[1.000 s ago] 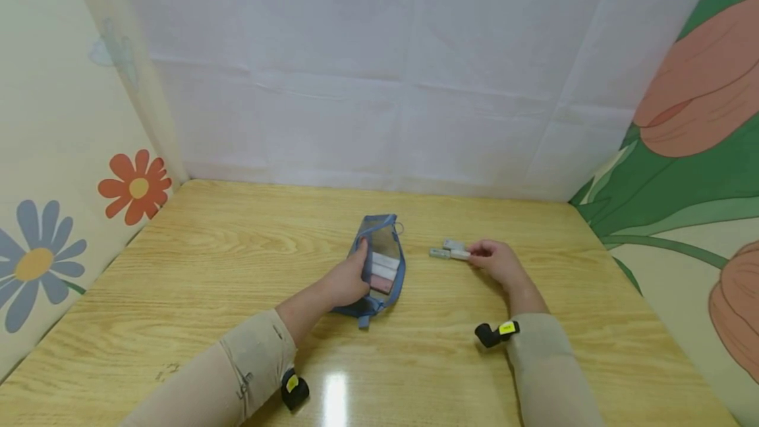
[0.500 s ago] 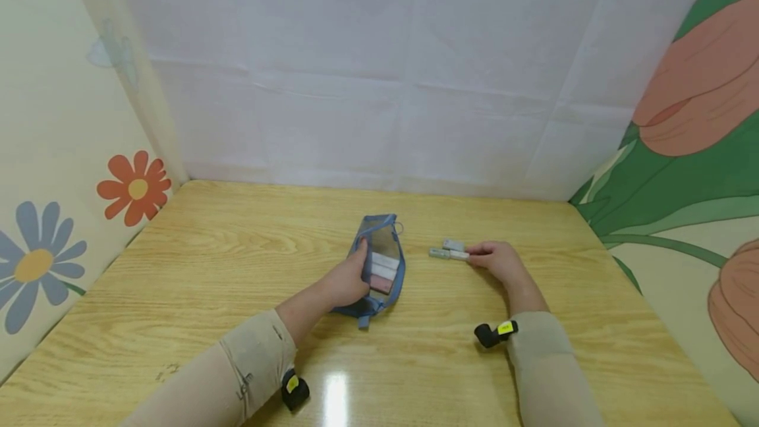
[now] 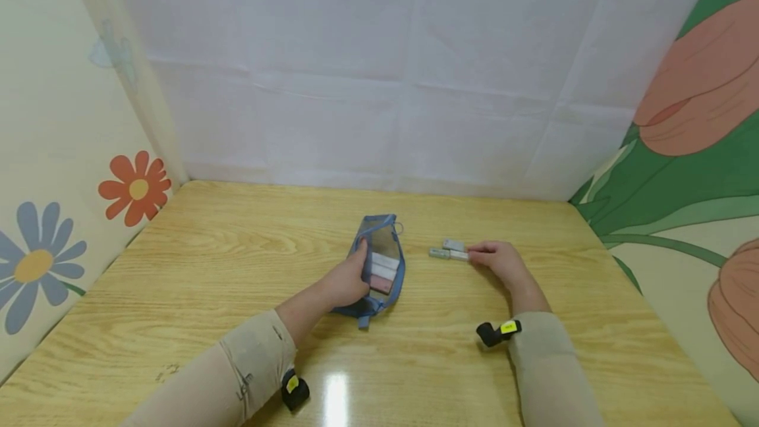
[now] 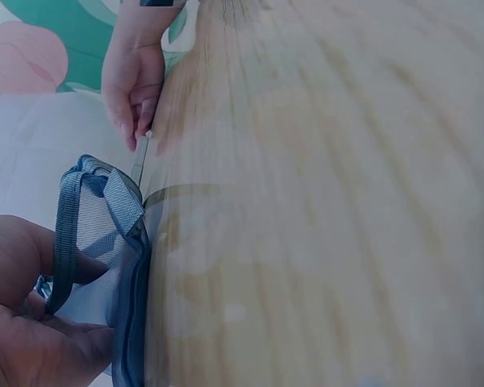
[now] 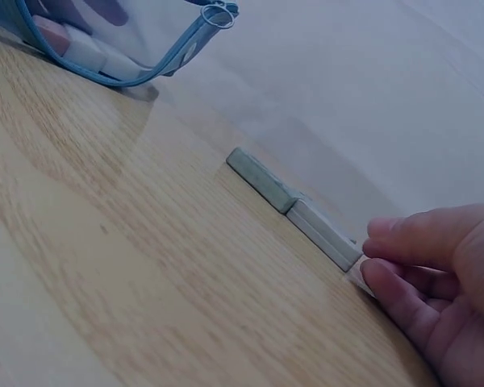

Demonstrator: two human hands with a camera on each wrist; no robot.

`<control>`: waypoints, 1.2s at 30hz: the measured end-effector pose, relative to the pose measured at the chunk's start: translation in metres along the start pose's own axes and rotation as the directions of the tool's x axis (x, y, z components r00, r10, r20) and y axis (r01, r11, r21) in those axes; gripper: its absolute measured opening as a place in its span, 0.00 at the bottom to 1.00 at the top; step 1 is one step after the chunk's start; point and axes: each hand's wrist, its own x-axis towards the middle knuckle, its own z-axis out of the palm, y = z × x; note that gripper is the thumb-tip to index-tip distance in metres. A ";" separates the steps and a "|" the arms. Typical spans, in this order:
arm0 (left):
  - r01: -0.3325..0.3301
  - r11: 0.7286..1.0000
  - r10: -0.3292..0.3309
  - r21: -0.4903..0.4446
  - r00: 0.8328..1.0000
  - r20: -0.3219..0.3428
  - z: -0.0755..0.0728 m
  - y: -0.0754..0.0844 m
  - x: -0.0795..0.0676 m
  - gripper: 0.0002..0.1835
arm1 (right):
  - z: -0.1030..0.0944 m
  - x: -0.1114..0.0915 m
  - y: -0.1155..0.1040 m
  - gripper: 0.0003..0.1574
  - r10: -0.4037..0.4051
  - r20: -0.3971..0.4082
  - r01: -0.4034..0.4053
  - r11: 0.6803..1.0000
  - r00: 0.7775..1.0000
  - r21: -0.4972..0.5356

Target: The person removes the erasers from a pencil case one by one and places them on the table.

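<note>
The slim stick (image 5: 308, 221) lies on the desk (image 3: 427, 361), right of the mesh pouch (image 3: 400, 281); it should handle as light, stiff and smooth, best held across its narrow sides. The right hand (image 3: 498, 261), reaching forward, pinches its pale end between nearly closed fingers. The left hand (image 3: 346, 282) grips the pouch's left side.

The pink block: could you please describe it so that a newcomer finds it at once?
On the wooden table, the left hand grips a blue pouch. Inside, the pink block lies nearest the person, and its colour sets it apart from the white blocks beside it.
</note>
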 end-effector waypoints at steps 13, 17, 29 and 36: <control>0.026 1.000 -0.026 0.000 1.000 0.010 -0.001 0.001 -0.001 0.51 | 0.009 -0.007 -0.028 0.20 -0.067 -0.054 0.074 0.989 0.996 0.130; 0.031 1.000 -0.031 -0.001 0.999 0.014 -0.002 0.002 -0.001 0.51 | 0.021 -0.009 -0.039 0.18 -0.153 -0.028 0.155 0.985 0.988 0.073; 0.033 0.999 -0.032 -0.010 0.999 0.016 -0.002 0.001 -0.001 0.50 | 0.063 -0.019 -0.062 0.15 -0.209 0.113 0.206 0.978 0.971 0.034; 0.034 0.999 -0.034 0.009 0.999 0.016 -0.001 -0.001 0.001 0.51 | 0.080 -0.023 -0.066 0.14 -0.247 0.174 0.239 0.969 0.953 0.065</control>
